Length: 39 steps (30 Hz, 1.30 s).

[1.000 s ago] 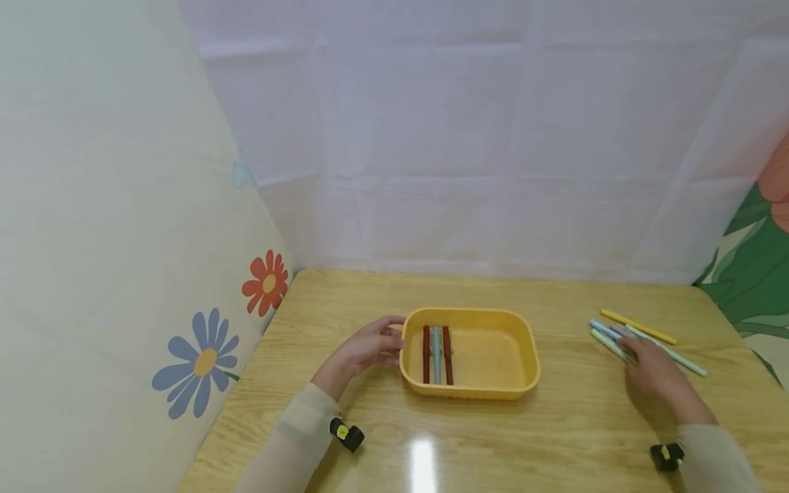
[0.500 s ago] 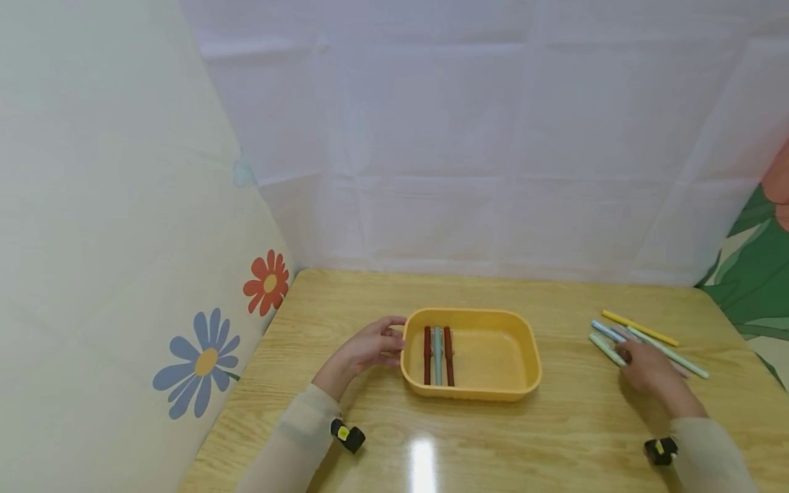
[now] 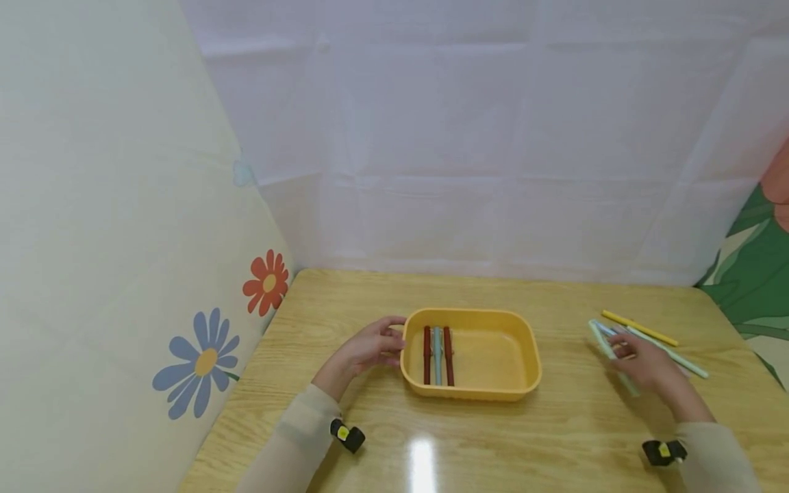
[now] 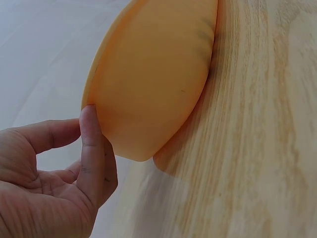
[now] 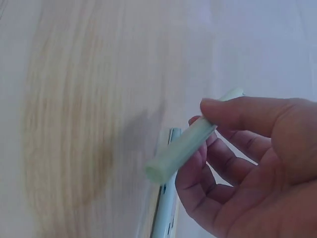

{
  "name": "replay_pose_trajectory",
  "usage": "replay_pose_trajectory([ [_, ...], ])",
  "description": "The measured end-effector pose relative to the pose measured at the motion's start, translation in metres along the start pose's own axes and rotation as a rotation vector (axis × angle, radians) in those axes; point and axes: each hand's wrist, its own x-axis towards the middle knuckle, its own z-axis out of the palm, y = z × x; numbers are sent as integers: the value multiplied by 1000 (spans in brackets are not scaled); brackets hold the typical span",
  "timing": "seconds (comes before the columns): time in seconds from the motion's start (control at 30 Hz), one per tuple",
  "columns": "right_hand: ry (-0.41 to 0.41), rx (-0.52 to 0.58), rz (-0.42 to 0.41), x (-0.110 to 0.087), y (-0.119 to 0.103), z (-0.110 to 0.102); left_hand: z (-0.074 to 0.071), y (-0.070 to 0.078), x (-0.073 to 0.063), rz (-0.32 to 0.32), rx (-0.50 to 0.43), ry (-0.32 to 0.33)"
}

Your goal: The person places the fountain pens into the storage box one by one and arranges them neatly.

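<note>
My left hand (image 3: 370,346) is at the left end of a yellow plastic tray (image 3: 493,394). In the left wrist view, thumb and fingertips meet at the rim of its wall (image 4: 148,74). Two dark red pens (image 3: 427,355) and a blue-grey pen (image 3: 437,356) lie side by side in the tray's left part. On the right, my right hand (image 3: 647,363) pinches a pale green pen (image 5: 181,148) between thumb and fingers, tilted above the table. Below it in the right wrist view lies another pale pen (image 5: 166,210).
Beyond the right hand lie a yellow pen (image 3: 641,327), a pale green pen (image 3: 674,356) and a light blue one, partly hidden by the hand. The wooden table (image 3: 345,294) ends at a white cloth (image 3: 419,171) behind and a flowered cloth (image 3: 123,274) on the left.
The right hand has taken hold of the nearest pale green pen and lifted and turned it away from the pile. Left hand and tray stay in place.
</note>
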Motion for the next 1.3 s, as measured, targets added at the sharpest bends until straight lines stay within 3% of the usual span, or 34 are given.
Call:
replay_pose_trajectory([
  [0.4, -56, 383, 68, -6, -9, 7, 1, 1, -2, 0, -9, 4],
  [0.57, -57, 554, 56, -6, -10, 13, 1, 2, -2, -2, -10, 12],
  [0.77, -127, 713, -15, -9, -12, 17, 2, 2, -2, -3, -8, 7],
  [0.93, -145, 762, -47, -10, -19, 19, 1, 0, -2, -2, -6, 7],
  [1.3, -144, 726, 15, -10, -50, 28, 1, -1, -1, -4, -9, 9],
])
